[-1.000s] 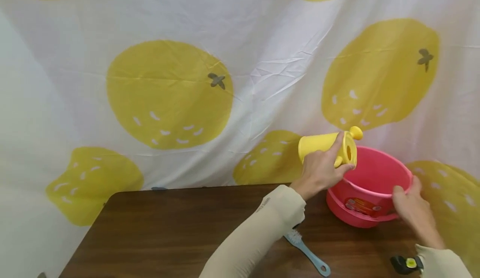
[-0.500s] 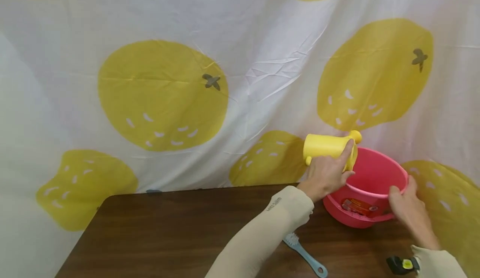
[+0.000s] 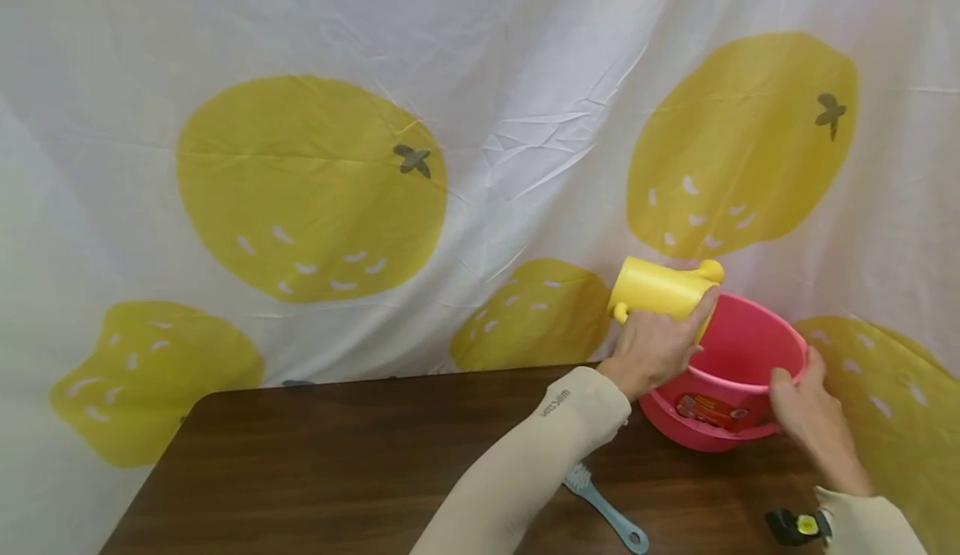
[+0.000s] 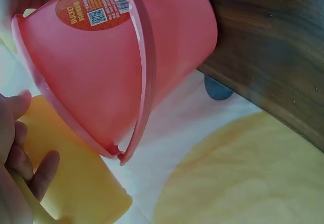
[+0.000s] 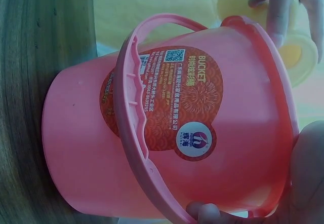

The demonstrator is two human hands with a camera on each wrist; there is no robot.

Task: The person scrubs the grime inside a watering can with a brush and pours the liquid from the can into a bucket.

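Observation:
A yellow toy watering can (image 3: 652, 287) is tipped with its open top toward a pink bucket (image 3: 757, 409). My left hand (image 3: 651, 353) grips the can by its handle side, index finger along its body. In the left wrist view, curled fingers (image 4: 23, 155) show beside the can (image 4: 83, 178), close to the bucket's rim. The bucket stands leaning slightly, its handle hanging down across the front label. With thumb and fingers, my right hand (image 3: 813, 413) holds the bucket's right rim; in the right wrist view a fingertip (image 5: 205, 211) is at the bucket handle's end.
A blue-handled brush (image 3: 609, 512) lies on the dark wooden table (image 3: 337, 463), in front of the bucket. Behind the table hangs a white curtain (image 3: 525, 147) printed with yellow lemons. A black strap with a yellow-green face (image 3: 802, 526) is at my right wrist.
The watering can has tipped further, its base rising and its open top turning down toward the bucket. My right hand keeps hold of the rim. The head view has shifted slightly.

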